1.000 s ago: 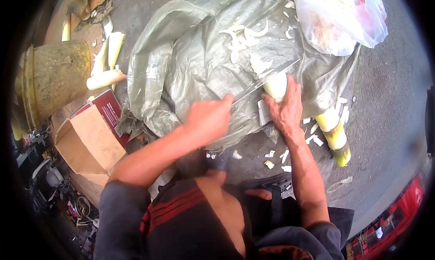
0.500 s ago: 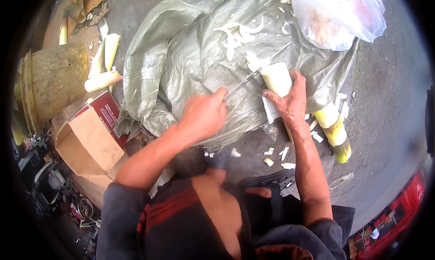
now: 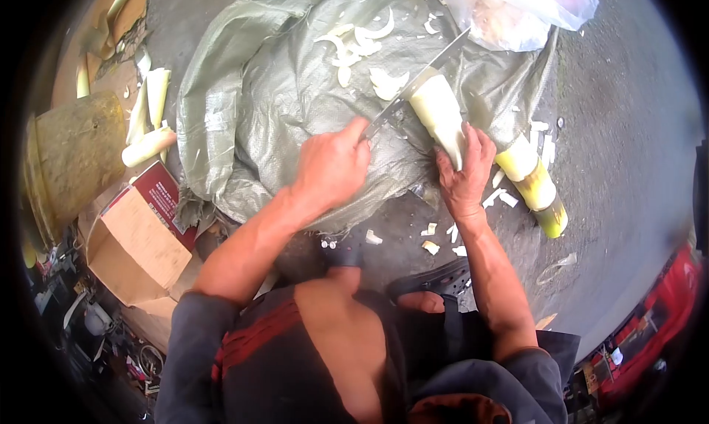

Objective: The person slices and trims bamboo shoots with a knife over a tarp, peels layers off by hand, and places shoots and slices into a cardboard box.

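Note:
My left hand (image 3: 332,164) is closed round the handle end of a long knife (image 3: 421,80), its blade slanting up to the right. The blade lies against the upper left of a pale, peeled shoot (image 3: 436,110). My right hand (image 3: 467,169) grips the lower, tapered end of this shoot, thumb on one side and fingers on the other. Under them spreads a grey-green woven sack (image 3: 273,121). Curved pale slices (image 3: 358,51) lie on the sack, and one piece (image 3: 388,83) sits just left of the blade.
A yellow-green segmented stalk (image 3: 533,184) lies at the right beside white scraps. A plastic bag (image 3: 509,18) stands at the top right. On the left are a dirty yellow bucket (image 3: 81,151), cut stalks (image 3: 157,95) and an open cardboard box (image 3: 144,236). My shoe (image 3: 436,276) is below.
The shoot has been tilted and shows more of its length, with its tapered end in my right hand. The knife now lies along its upper left. The whole view has shifted slightly.

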Available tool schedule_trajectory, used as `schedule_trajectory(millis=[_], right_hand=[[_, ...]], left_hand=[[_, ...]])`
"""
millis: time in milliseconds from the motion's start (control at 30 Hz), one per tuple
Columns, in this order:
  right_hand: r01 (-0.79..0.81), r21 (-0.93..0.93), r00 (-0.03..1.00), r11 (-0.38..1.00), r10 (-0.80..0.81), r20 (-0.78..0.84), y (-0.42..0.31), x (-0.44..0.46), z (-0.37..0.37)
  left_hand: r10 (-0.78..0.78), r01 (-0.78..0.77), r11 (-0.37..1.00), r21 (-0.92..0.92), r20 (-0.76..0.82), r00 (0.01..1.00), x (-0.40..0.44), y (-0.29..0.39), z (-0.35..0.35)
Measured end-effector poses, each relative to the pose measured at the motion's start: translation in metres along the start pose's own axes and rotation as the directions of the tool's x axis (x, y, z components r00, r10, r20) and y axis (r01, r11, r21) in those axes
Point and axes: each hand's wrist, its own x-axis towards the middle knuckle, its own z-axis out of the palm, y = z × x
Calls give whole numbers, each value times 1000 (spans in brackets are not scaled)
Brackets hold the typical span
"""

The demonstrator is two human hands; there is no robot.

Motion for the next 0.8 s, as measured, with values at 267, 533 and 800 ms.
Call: schedule_trajectory(millis=[267, 533, 800], right_hand=[[-507, 444, 860, 739, 468, 204, 0, 17, -21], [-566, 513, 777, 646, 626, 69, 3, 71, -62], [-487, 755, 834, 439, 491, 252, 3, 138, -77]], left_hand=[[62, -63, 998, -24, -41, 997, 3, -7, 5], [50, -49, 998, -26, 26, 998, -7, -1, 11], [34, -34, 993, -117, 2, 999, -11, -5, 18]])
